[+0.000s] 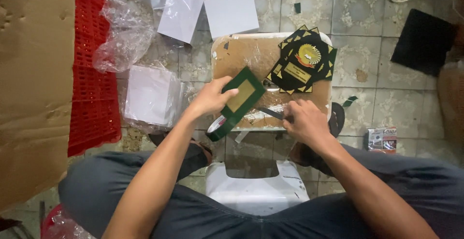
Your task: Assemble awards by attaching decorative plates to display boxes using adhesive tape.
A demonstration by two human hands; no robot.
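My left hand (210, 97) grips a dark green rectangular plaque (240, 100) with a gold plate in its middle, tilted above the near edge of a small brown-topped work stand (246, 53). My right hand (303, 121) is closed on a thin dark blade-like tool (271, 114) whose tip points left, under the green plaque. A roll of tape (218, 124) lies just below the plaque's lower end. A stack of black plaques with gold trim and a round emblem (304, 61) rests on the stand's far right.
White sheets (231, 13) and clear plastic wrap (121, 36) lie on the tiled floor beyond the stand. A red crate (92, 89) and a cardboard sheet (34, 84) stand at left. A white stool (256, 190) is between my knees; a small box (382, 138) sits at right.
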